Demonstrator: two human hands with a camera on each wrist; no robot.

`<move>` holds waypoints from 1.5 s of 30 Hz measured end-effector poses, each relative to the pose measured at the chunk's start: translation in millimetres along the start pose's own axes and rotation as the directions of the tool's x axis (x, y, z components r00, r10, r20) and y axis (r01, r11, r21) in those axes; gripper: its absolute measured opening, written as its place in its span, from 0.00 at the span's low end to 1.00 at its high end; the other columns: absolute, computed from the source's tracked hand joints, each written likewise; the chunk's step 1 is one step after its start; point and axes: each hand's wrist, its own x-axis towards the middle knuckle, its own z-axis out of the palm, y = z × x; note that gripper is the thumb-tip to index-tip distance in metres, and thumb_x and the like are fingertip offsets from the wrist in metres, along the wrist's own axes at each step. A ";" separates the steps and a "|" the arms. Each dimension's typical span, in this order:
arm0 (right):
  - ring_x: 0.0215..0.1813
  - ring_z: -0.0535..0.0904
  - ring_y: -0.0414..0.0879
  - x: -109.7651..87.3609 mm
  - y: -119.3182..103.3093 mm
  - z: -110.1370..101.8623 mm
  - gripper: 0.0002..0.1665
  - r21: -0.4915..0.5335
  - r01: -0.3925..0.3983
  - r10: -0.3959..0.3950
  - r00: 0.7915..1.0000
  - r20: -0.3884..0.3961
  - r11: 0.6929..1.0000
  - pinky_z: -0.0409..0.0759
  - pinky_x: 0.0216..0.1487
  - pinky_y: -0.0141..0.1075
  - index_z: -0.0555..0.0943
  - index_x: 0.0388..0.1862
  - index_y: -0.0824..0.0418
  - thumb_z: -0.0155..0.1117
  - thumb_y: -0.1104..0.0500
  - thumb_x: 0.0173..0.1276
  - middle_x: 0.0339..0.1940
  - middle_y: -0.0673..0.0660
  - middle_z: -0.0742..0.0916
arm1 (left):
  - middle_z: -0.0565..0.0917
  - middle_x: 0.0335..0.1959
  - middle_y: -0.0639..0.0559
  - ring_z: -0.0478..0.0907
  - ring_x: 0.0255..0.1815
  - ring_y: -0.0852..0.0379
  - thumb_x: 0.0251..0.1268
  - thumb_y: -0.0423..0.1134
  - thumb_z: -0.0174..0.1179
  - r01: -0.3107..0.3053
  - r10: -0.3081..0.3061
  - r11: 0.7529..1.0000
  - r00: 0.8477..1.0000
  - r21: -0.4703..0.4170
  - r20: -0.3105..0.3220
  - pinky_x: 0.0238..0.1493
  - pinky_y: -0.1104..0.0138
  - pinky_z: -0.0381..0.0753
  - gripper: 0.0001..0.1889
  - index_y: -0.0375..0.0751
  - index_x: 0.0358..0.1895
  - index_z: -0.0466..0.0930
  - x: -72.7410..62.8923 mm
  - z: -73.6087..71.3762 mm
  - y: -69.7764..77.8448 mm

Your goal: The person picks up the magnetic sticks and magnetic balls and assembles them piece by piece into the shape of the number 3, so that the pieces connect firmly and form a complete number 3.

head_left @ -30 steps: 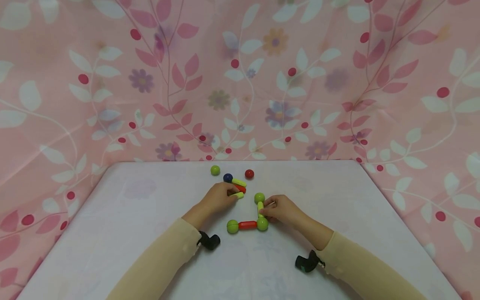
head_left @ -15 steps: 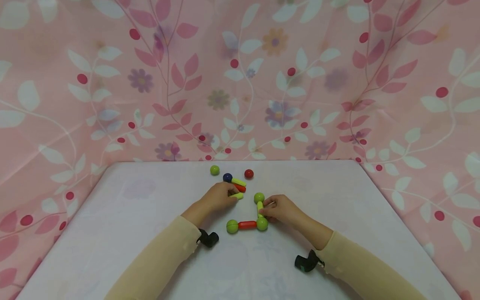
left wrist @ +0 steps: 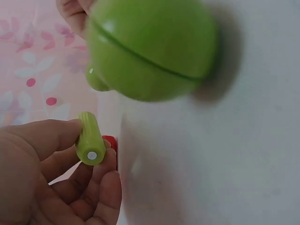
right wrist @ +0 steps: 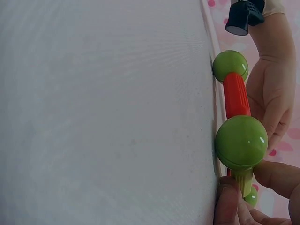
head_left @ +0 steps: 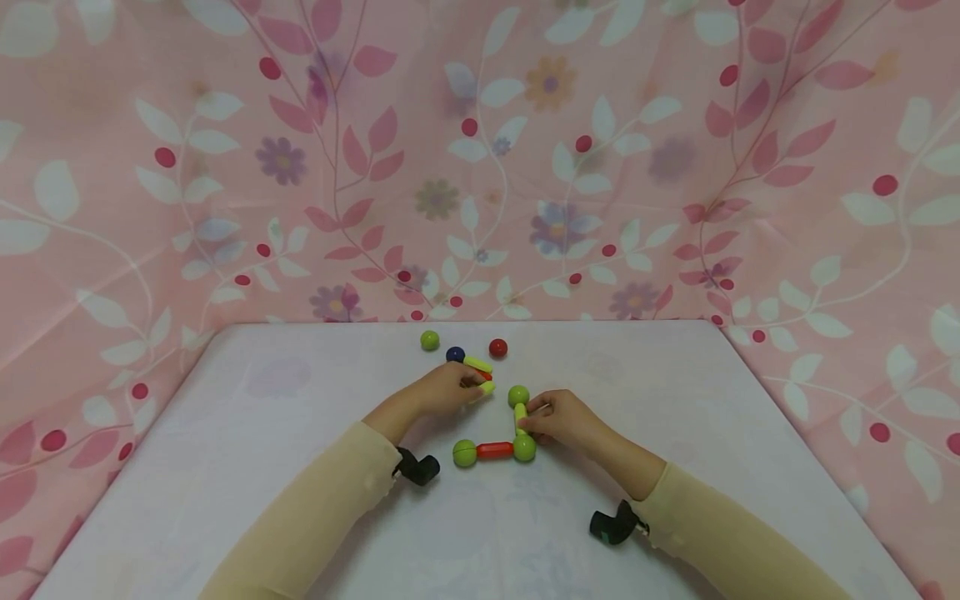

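Note:
Between thumb and fingers, my left hand (head_left: 442,390) pinches a yellow-green rod (left wrist: 90,143) with a pale disc in its end, raised off the table. My right hand (head_left: 566,418) grips another yellow-green rod (head_left: 521,419), which joins a far green ball (head_left: 518,396) to a near green ball (head_left: 524,448). From that near ball a red rod (head_left: 495,451) runs left to a third green ball (head_left: 465,453), making an L shape on the table. In the right wrist view the red rod (right wrist: 236,95) sits between two green balls.
Behind my left hand lie a dark blue ball (head_left: 455,355), a yellow-green rod (head_left: 477,364) and a partly hidden red rod (head_left: 486,375). Farther back are a loose green ball (head_left: 430,340) and a red ball (head_left: 498,348). A pink floral cloth (head_left: 480,167) hangs behind the table.
My left hand has lifted the yellow-green rod and shifted slightly right with it, covering more of the red rod behind. My right hand and the L-shaped piece stay in place.

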 end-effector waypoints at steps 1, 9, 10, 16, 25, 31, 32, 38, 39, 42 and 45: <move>0.31 0.83 0.42 -0.1 0.1 0.0 0.16 0.002 0.001 -0.001 1.000 0.000 1.000 0.82 0.35 0.35 0.82 0.46 0.66 0.74 0.59 0.63 0.30 0.54 0.89 | 0.82 0.48 0.54 0.76 0.45 0.55 0.74 0.46 0.59 -0.001 0.001 1.000 1.000 -0.017 0.008 0.51 0.61 0.79 0.16 0.46 0.58 0.83 1.3 -1.1 1.4; 0.31 0.84 0.42 -0.4 2.1 0.2 0.16 0.016 0.008 -0.008 1.000 0.006 1.000 0.83 0.35 0.36 0.82 0.45 0.67 0.75 0.59 0.63 0.31 0.54 0.89 | 0.83 0.47 0.51 0.78 0.43 0.56 0.74 0.45 0.58 0.021 -0.020 0.991 1.000 -0.134 0.007 0.47 0.64 0.80 0.19 0.39 0.61 0.80 11.5 -4.5 11.0; 0.31 0.84 0.42 -0.5 2.2 0.1 0.16 0.016 0.010 -0.010 1.000 0.008 1.000 0.83 0.35 0.36 0.83 0.45 0.67 0.74 0.59 0.63 0.31 0.54 0.89 | 0.83 0.46 0.51 0.78 0.42 0.56 0.74 0.45 0.58 0.029 -0.029 0.989 1.000 -0.147 0.003 0.46 0.64 0.80 0.19 0.38 0.61 0.80 12.7 -4.3 12.1; 0.32 0.83 0.42 -2.9 1.6 -1.9 0.17 0.010 0.027 -0.027 0.999 0.024 1.000 0.82 0.35 0.35 0.82 0.46 0.68 0.74 0.59 0.64 0.31 0.55 0.89 | 0.84 0.42 0.52 0.78 0.44 0.57 0.73 0.46 0.59 0.081 -0.087 0.969 0.996 -0.235 -0.015 0.51 0.63 0.77 0.18 0.38 0.58 0.81 22.5 -2.3 22.6; 0.33 0.84 0.42 -5.0 0.6 -3.1 0.16 0.013 0.030 -0.030 0.999 0.034 0.999 0.82 0.36 0.36 0.82 0.46 0.68 0.72 0.59 0.65 0.31 0.54 0.90 | 0.83 0.47 0.46 0.77 0.44 0.56 0.73 0.42 0.59 0.140 -0.173 0.939 0.982 -0.315 -0.077 0.49 0.66 0.78 0.17 0.34 0.56 0.81 41.4 12.6 42.5; 0.33 0.84 0.42 -5.1 0.9 -1.8 0.16 0.010 0.031 -0.031 0.999 0.032 0.999 0.82 0.37 0.36 0.82 0.47 0.67 0.72 0.58 0.65 0.31 0.53 0.89 | 0.82 0.51 0.41 0.79 0.42 0.55 0.72 0.38 0.60 0.186 -0.251 0.893 0.961 -0.410 -0.112 0.46 0.66 0.80 0.18 0.30 0.58 0.79 49.8 22.3 47.9; 0.33 0.84 0.42 -5.0 0.9 -1.7 0.16 0.009 0.033 -0.033 0.999 0.032 0.999 0.82 0.37 0.36 0.82 0.47 0.67 0.72 0.58 0.65 0.31 0.53 0.89 | 0.82 0.51 0.41 0.79 0.42 0.55 0.72 0.38 0.60 0.191 -0.261 0.887 0.959 -0.421 -0.115 0.46 0.67 0.80 0.18 0.30 0.58 0.78 50.4 23.3 48.5; 0.33 0.83 0.42 -5.0 0.8 -2.7 0.17 0.011 0.050 -0.050 0.998 0.031 0.999 0.81 0.37 0.36 0.82 0.47 0.68 0.72 0.58 0.65 0.31 0.53 0.89 | 0.81 0.50 0.39 0.81 0.41 0.54 0.73 0.37 0.59 0.189 -0.270 0.869 0.956 -0.458 -0.117 0.48 0.65 0.82 0.19 0.28 0.59 0.76 51.6 27.5 52.4; 0.33 0.83 0.42 -5.0 0.8 -3.0 0.17 0.013 0.052 -0.052 0.998 0.031 0.999 0.81 0.37 0.35 0.81 0.47 0.68 0.72 0.59 0.65 0.31 0.53 0.89 | 0.81 0.50 0.39 0.82 0.40 0.54 0.73 0.37 0.59 0.185 -0.265 0.870 0.957 -0.457 -0.117 0.48 0.65 0.82 0.18 0.28 0.60 0.76 51.9 28.1 52.8; 0.33 0.82 0.42 -4.7 0.8 -3.3 0.17 0.018 0.056 -0.057 0.998 0.037 0.998 0.81 0.37 0.35 0.81 0.47 0.68 0.72 0.59 0.65 0.31 0.53 0.89 | 0.82 0.48 0.40 0.83 0.39 0.54 0.73 0.37 0.59 0.193 -0.269 0.876 0.956 -0.442 -0.115 0.48 0.64 0.83 0.18 0.28 0.59 0.77 54.0 30.5 52.7; 0.33 0.82 0.42 -5.1 1.1 -3.6 0.17 0.022 0.065 -0.066 0.997 0.044 0.998 0.81 0.37 0.35 0.81 0.47 0.69 0.72 0.59 0.65 0.31 0.54 0.89 | 0.83 0.46 0.42 0.82 0.38 0.55 0.72 0.38 0.60 0.206 -0.277 0.886 0.954 -0.416 -0.117 0.47 0.64 0.82 0.18 0.29 0.58 0.78 55.7 32.9 51.8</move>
